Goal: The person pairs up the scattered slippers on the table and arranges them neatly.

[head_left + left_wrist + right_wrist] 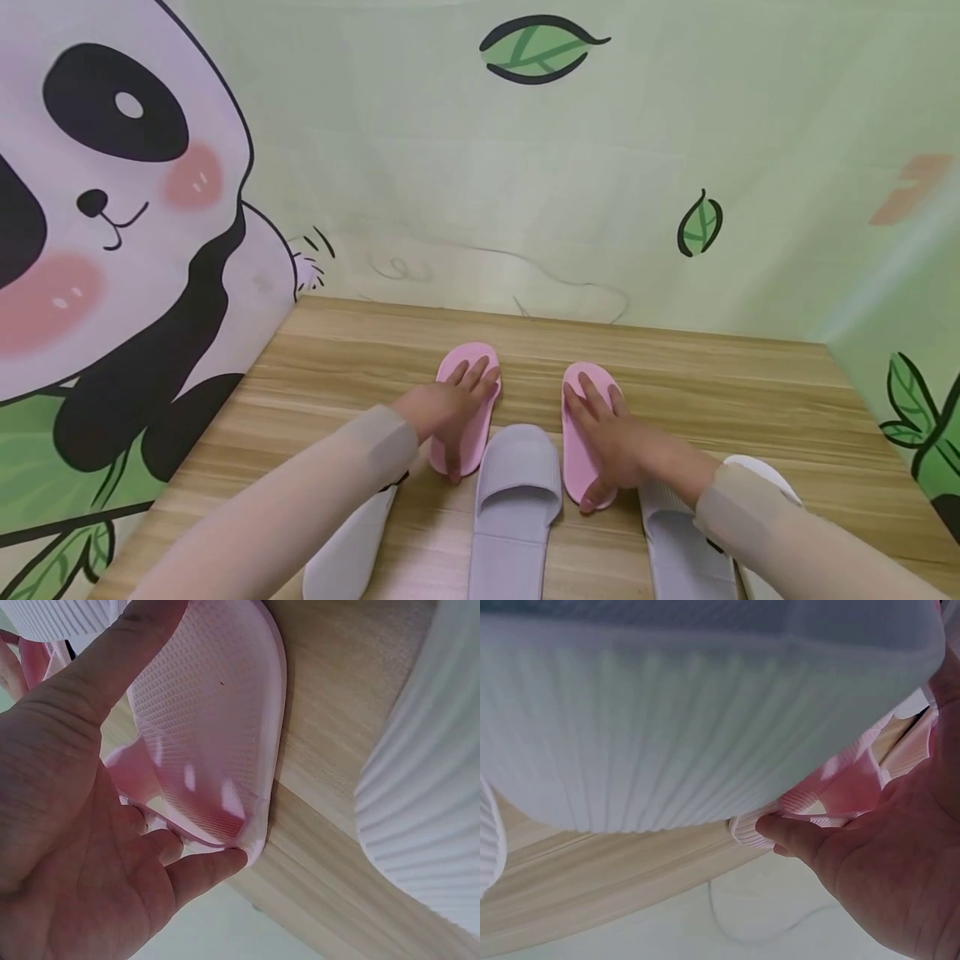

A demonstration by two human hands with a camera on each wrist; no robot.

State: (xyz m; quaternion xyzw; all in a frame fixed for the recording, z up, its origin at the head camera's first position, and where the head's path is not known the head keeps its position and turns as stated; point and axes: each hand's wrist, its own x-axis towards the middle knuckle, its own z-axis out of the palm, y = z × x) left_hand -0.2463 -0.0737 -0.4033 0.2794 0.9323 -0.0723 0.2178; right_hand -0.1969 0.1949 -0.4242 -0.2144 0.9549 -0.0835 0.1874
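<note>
Two small pink slippers lie on the wood-look floor, toes toward the wall. My left hand [450, 407] rests on the left pink slipper [474, 443], its fingers spread over the strap. Its thumb reaches back toward the heel; in the left wrist view the slipper's textured footbed [202, 682] shows beside the thumb. On the right pink slipper [576, 462] lies my right hand [617, 442], fingers extended across the strap and thumb near the heel. In the right wrist view that hand [885, 862] touches the strap, and a ribbed grey slipper hides much of the pink one.
A grey slipper [517, 475] stands between the pink ones, another grey slipper [690, 554] under my right forearm. White slippers lie outermost, one at left [348, 546], one at right [757, 471]. A pale green wall [465, 183] with a painted panda [150, 275] borders the floor.
</note>
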